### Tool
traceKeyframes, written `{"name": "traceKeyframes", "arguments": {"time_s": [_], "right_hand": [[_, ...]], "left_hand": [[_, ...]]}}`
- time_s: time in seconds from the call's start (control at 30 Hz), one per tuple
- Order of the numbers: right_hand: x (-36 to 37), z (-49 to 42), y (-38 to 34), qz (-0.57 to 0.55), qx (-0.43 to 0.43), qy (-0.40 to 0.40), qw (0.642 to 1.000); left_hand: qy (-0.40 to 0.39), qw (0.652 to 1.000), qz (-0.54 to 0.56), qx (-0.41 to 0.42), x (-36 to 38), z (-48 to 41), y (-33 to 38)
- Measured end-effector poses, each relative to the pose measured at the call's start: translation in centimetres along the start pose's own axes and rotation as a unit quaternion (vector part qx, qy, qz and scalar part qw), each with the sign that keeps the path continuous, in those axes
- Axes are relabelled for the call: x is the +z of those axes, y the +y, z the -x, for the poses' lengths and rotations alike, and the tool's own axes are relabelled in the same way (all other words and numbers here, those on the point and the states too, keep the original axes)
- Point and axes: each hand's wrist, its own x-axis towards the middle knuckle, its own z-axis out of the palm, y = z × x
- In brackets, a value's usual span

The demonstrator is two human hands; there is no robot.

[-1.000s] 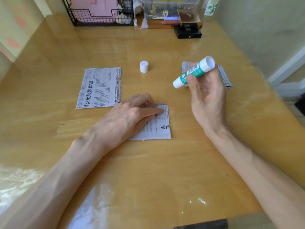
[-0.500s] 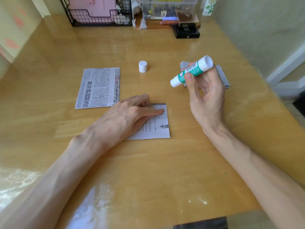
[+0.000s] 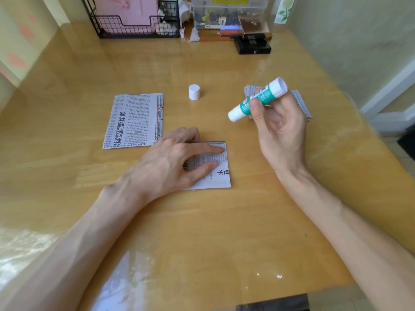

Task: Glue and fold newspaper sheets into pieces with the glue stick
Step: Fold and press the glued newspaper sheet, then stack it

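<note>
Glue stick [image 3: 268, 93] is off the bench [image 3: 224, 232], uncapped, pinched in the right hand [image 3: 280, 135] between thumb and curled fingers [image 3: 256, 108]. It sits tilted: lower white end points left toward bench centre, other white end up and to the right. White cap [image 3: 194, 92] stands upright on the bench, apart from the stick, beyond the folded newspaper piece [image 3: 220, 173]. That piece lies flat mid-bench. Left hand [image 3: 170, 160] rests on it palm down, fingers straight and pressing, covering its left part; right edge and near right corner are visible. Stack of newspaper sheets [image 3: 134, 122] lies flat to the left, close to the left hand's knuckles, apart from the folded piece. Pile of newspaper pieces [image 3: 301, 104] lies behind the right hand, mostly hidden by it. Back edge of bench: black wire basket [image 3: 134, 30] with something pink inside, clear box [image 3: 224, 12], black box [image 3: 252, 47] in front of it.
</note>
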Motion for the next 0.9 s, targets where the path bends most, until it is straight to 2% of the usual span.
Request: {"name": "traceKeyframes", "arguments": {"time_s": [0.17, 0.33, 0.57, 0.73, 0.9], "right_hand": [[0.0, 0.0, -0.6, -0.021, 0.015, -0.003, 1.000], [-0.1, -0.1, -1.2, -0.063, 0.097, -0.013, 0.993], [-0.4, -0.7, -1.3, -0.146, 0.215, -0.044, 0.965], [0.1, -1.6, -0.9, -0.121, 0.213, -0.113, 0.963], [1.9, -2.9, 0.2, -0.064, 0.181, -0.100, 0.976]], "left_hand": [[0.023, 1.000, -0.001, -0.022, -0.1, 0.0, -0.1], [0.022, 1.000, -0.002, -0.016, 0.0, 0.1, -0.2], [0.008, 1.000, -0.017, -0.004, 0.3, 0.2, -0.3], [0.005, 1.000, -0.013, 0.000, 0.4, 0.4, -0.3], [0.006, 1.000, -0.024, 0.001, 0.5, 0.4, -0.1]]}}
